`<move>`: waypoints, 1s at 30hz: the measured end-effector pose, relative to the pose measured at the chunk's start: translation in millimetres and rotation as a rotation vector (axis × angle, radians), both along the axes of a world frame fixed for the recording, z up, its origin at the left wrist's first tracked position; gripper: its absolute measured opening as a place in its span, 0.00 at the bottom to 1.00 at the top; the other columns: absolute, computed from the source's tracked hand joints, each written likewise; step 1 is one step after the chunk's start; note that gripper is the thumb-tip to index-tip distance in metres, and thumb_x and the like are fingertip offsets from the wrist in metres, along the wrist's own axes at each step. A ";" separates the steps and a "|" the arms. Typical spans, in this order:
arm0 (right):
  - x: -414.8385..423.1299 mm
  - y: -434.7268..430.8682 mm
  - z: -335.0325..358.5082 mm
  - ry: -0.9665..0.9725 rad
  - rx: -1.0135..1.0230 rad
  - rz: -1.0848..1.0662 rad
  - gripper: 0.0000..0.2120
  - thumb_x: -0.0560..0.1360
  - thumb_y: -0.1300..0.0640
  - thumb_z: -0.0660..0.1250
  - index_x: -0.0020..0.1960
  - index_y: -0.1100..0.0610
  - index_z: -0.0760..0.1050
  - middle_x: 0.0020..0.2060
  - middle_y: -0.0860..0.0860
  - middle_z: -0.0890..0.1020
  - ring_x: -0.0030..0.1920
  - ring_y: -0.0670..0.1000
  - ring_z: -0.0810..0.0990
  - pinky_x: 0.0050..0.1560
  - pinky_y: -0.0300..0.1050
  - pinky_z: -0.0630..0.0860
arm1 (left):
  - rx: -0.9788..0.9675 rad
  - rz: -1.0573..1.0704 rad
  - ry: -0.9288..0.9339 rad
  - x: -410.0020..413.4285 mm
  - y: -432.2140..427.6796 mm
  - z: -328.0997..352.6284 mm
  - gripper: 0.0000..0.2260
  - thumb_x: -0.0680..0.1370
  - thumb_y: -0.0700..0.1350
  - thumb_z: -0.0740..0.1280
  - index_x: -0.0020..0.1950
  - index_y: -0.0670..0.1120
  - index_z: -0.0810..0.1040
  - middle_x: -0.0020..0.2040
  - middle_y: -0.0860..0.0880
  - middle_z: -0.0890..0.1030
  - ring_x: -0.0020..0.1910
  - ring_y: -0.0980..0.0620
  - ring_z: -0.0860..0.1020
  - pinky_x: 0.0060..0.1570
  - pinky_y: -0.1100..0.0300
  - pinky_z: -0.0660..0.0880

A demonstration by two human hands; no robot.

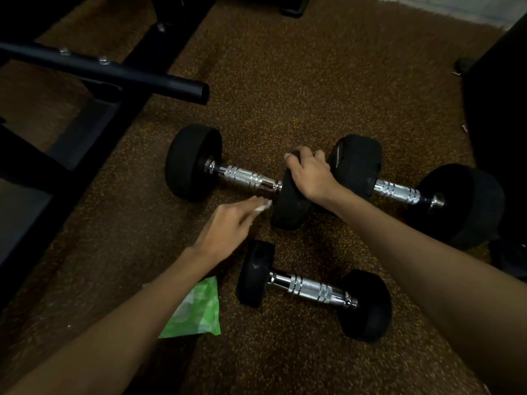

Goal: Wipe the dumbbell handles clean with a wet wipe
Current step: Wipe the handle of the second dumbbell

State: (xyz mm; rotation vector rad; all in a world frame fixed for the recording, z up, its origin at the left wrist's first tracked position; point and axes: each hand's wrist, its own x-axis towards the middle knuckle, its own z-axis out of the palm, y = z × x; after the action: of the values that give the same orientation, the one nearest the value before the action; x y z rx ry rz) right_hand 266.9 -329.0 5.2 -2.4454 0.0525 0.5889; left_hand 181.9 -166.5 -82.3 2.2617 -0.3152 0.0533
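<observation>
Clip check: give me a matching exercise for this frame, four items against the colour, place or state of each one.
1 wet wipe
2 wipes pack
3 far left dumbbell
4 nearest dumbbell

a chrome handle, no hand on it
b pinched in the left hand
c green
d head gripped by the right hand

Pairs: 1-b, 2-c, 3-d, 4-a.
</observation>
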 end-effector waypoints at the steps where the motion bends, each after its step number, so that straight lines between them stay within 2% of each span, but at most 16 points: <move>1: -0.6 -0.4 1.7 -0.002 -0.002 0.012 0.23 0.82 0.47 0.49 0.71 0.58 0.61 0.66 0.62 0.64 0.68 0.65 0.62 0.69 0.54 0.57 | -0.112 0.204 0.070 -1.5 -2.2 -0.2 0.14 0.79 0.39 0.64 0.64 0.46 0.78 0.59 0.51 0.80 0.58 0.55 0.78 0.59 0.66 0.73; 3: -1.7 -0.5 2.7 -0.004 -0.004 0.035 0.21 0.83 0.50 0.48 0.70 0.60 0.62 0.66 0.62 0.64 0.68 0.64 0.62 0.70 0.54 0.56 | -0.408 0.651 0.332 4.7 -6.8 -6.8 0.12 0.79 0.42 0.64 0.61 0.43 0.79 0.55 0.47 0.81 0.49 0.52 0.80 0.46 0.64 0.78; 4: -1.0 -0.3 2.8 -0.013 -0.002 0.037 0.21 0.83 0.50 0.48 0.70 0.60 0.63 0.67 0.62 0.64 0.68 0.64 0.61 0.70 0.55 0.56 | -0.658 0.810 0.532 12.9 -10.0 -8.9 0.12 0.79 0.40 0.63 0.60 0.41 0.78 0.55 0.43 0.80 0.46 0.51 0.80 0.40 0.62 0.79; 6: 0.1 0.0 0.8 -0.032 -0.012 0.017 0.23 0.82 0.49 0.49 0.72 0.60 0.60 0.68 0.62 0.63 0.69 0.64 0.61 0.71 0.55 0.56 | -1.113 0.892 0.862 30.1 -15.6 -11.2 0.11 0.79 0.38 0.60 0.60 0.37 0.75 0.55 0.39 0.78 0.43 0.49 0.79 0.32 0.60 0.80; 7: 0.7 0.5 -1.1 -0.038 -0.018 0.007 0.24 0.82 0.48 0.50 0.73 0.59 0.59 0.68 0.62 0.63 0.69 0.65 0.61 0.70 0.55 0.56 | -1.240 0.880 0.930 39.0 -18.2 -10.4 0.10 0.80 0.38 0.58 0.57 0.37 0.75 0.53 0.39 0.78 0.43 0.49 0.78 0.33 0.59 0.80; 9: 0.8 2.0 -4.1 -0.040 -0.029 0.014 0.24 0.82 0.48 0.50 0.73 0.59 0.59 0.69 0.62 0.62 0.70 0.65 0.60 0.71 0.55 0.56 | -1.441 0.886 0.961 52.6 -28.7 -0.7 0.11 0.81 0.38 0.52 0.48 0.38 0.74 0.46 0.40 0.77 0.41 0.48 0.76 0.42 0.57 0.77; 10: 0.6 2.7 -6.5 -0.043 -0.034 0.018 0.23 0.82 0.48 0.50 0.73 0.58 0.60 0.69 0.63 0.63 0.70 0.65 0.60 0.71 0.55 0.56 | -1.530 0.893 0.946 57.4 -35.3 4.6 0.13 0.81 0.38 0.50 0.46 0.37 0.73 0.45 0.40 0.76 0.41 0.46 0.75 0.48 0.55 0.76; 12: 0.3 3.3 -7.5 -0.051 -0.028 -0.011 0.25 0.81 0.46 0.51 0.73 0.58 0.60 0.67 0.63 0.64 0.69 0.65 0.61 0.70 0.56 0.58 | -1.656 0.916 0.891 63.0 -47.7 10.3 0.16 0.80 0.40 0.48 0.50 0.36 0.74 0.47 0.37 0.76 0.44 0.42 0.75 0.59 0.51 0.72; 15: -0.6 3.0 -4.8 -0.058 -0.028 0.009 0.21 0.82 0.50 0.51 0.71 0.60 0.63 0.67 0.63 0.66 0.69 0.64 0.61 0.71 0.56 0.57 | -1.763 0.957 0.816 64.4 -58.0 9.9 0.20 0.80 0.43 0.47 0.61 0.37 0.73 0.55 0.36 0.76 0.51 0.40 0.75 0.65 0.48 0.69; 18: -0.6 2.0 -4.1 -0.073 -0.032 0.038 0.20 0.83 0.52 0.49 0.70 0.61 0.64 0.68 0.63 0.65 0.69 0.63 0.60 0.71 0.56 0.56 | -1.851 0.956 0.786 66.1 -59.9 13.0 0.19 0.80 0.43 0.47 0.57 0.37 0.74 0.51 0.38 0.77 0.52 0.41 0.75 0.60 0.49 0.69; 21: 2.2 2.3 -7.3 -0.077 -0.016 0.003 0.23 0.82 0.48 0.50 0.72 0.60 0.62 0.66 0.63 0.66 0.69 0.62 0.61 0.71 0.54 0.57 | -1.847 0.892 0.842 60.4 -56.1 16.3 0.19 0.77 0.38 0.49 0.63 0.34 0.72 0.58 0.35 0.75 0.62 0.38 0.73 0.59 0.47 0.69; 22: 2.8 2.5 -8.2 -0.067 -0.009 -0.006 0.23 0.82 0.48 0.50 0.72 0.59 0.62 0.66 0.62 0.66 0.69 0.62 0.62 0.71 0.53 0.57 | -1.826 0.866 0.868 56.5 -54.6 18.1 0.20 0.74 0.35 0.51 0.62 0.32 0.71 0.58 0.33 0.75 0.61 0.36 0.73 0.58 0.46 0.69; 24: 2.6 2.1 -8.9 -0.058 -0.004 -0.019 0.23 0.82 0.47 0.51 0.72 0.58 0.61 0.66 0.62 0.65 0.69 0.62 0.62 0.71 0.53 0.57 | -1.803 0.870 0.886 49.0 -52.7 19.3 0.16 0.70 0.30 0.51 0.54 0.32 0.72 0.52 0.34 0.75 0.53 0.37 0.75 0.57 0.47 0.71; 26: 3.2 2.0 -9.4 -0.070 -0.005 -0.022 0.23 0.81 0.47 0.51 0.72 0.58 0.62 0.66 0.63 0.65 0.69 0.62 0.63 0.71 0.53 0.56 | -1.775 0.892 0.887 45.1 -49.7 16.4 0.14 0.74 0.28 0.48 0.48 0.33 0.72 0.47 0.35 0.75 0.49 0.38 0.75 0.59 0.48 0.70; 30: 4.2 1.1 -11.2 -0.063 -0.010 -0.012 0.23 0.82 0.47 0.50 0.72 0.58 0.61 0.66 0.62 0.65 0.69 0.61 0.62 0.72 0.53 0.56 | -1.676 0.880 0.894 44.2 -45.8 6.9 0.15 0.76 0.28 0.47 0.50 0.33 0.72 0.49 0.36 0.76 0.46 0.40 0.76 0.58 0.49 0.72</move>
State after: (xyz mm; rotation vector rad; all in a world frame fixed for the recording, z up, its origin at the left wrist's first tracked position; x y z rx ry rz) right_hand 271.2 -327.9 -5.9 -2.4700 0.0447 0.5066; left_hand 226.1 -212.4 -75.4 0.4515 0.9065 -0.1759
